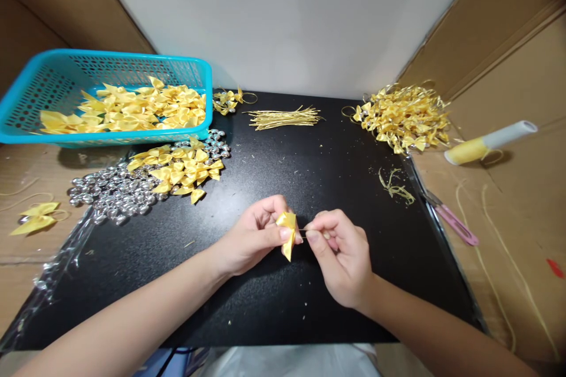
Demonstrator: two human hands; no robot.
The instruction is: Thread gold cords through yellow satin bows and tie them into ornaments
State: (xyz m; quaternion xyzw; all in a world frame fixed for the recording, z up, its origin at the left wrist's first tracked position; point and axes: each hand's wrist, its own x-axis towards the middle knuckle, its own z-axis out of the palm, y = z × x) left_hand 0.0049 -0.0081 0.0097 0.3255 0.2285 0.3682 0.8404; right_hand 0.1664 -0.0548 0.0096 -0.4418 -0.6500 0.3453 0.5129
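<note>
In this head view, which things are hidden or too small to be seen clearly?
1. Head view: the thumb and fingers of the left hand cover the middle of the yellow bow.
2. Head view: the right hand hides the end of the thin strand that it pinches.
3. Head view: the silver beads are too small to show any holes.

Satin bow [288, 234]: bright yellow, plain.
Thin cord [303, 230]: gold.
Basket [26, 97]: turquoise, walls patterned with a grid of small holes.
Basket bows [132, 107]: the same yellow.
Beads [110, 191]: shiny silver.
Cord bundle [283, 118]: metallic gold.
Tabletop [283, 300]: black, flecked with gold scraps.
Scissors [460, 228]: pink handles.
Thread spool [486, 142]: yellow thread, white core.
Cardboard [522, 70]: plain brown.
</note>
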